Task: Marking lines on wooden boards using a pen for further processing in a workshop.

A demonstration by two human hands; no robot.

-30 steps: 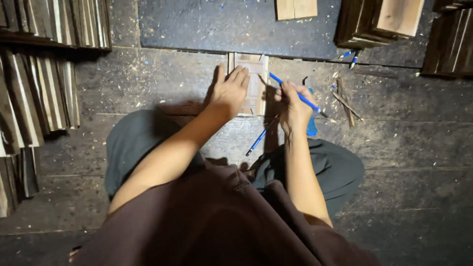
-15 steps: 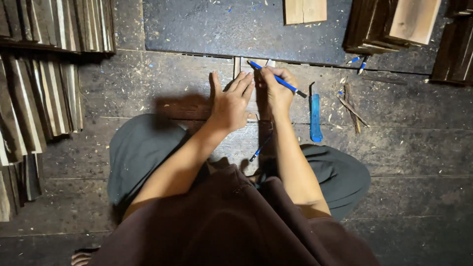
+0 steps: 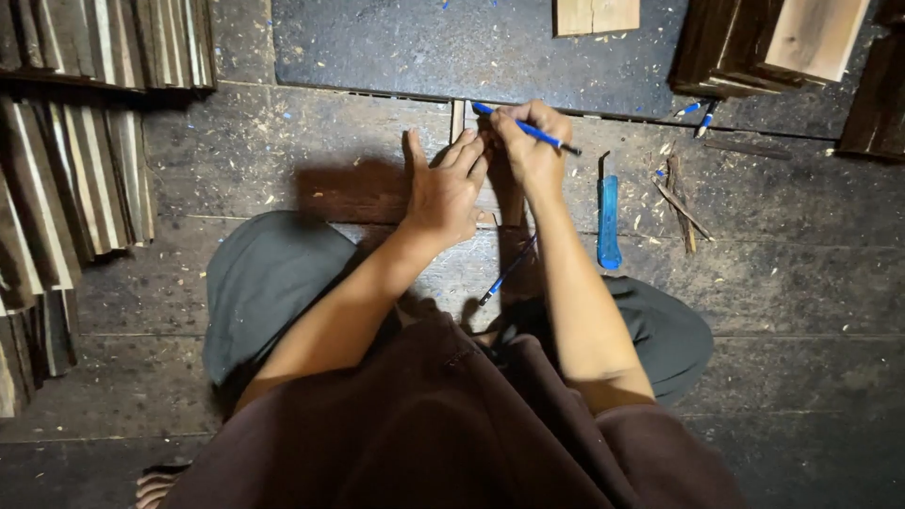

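**Marking a wood strip on the floor**

I see a narrow wood strip (image 3: 458, 121) lying on the dark plank floor (image 3: 283, 151), mostly hidden under both hands. Left hand (image 3: 445, 193) lies flat on it, fingers together, thumb out. Right hand (image 3: 533, 143) pinches a blue pencil (image 3: 528, 129), tip at the strip's far end. Just right of it a blue utility knife (image 3: 609, 215); a second blue pencil (image 3: 507, 271) near my knees. Stacked wood slats (image 3: 66, 179) far left

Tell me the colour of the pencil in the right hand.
Blue. The pencil held in the right hand shows best in the head view.
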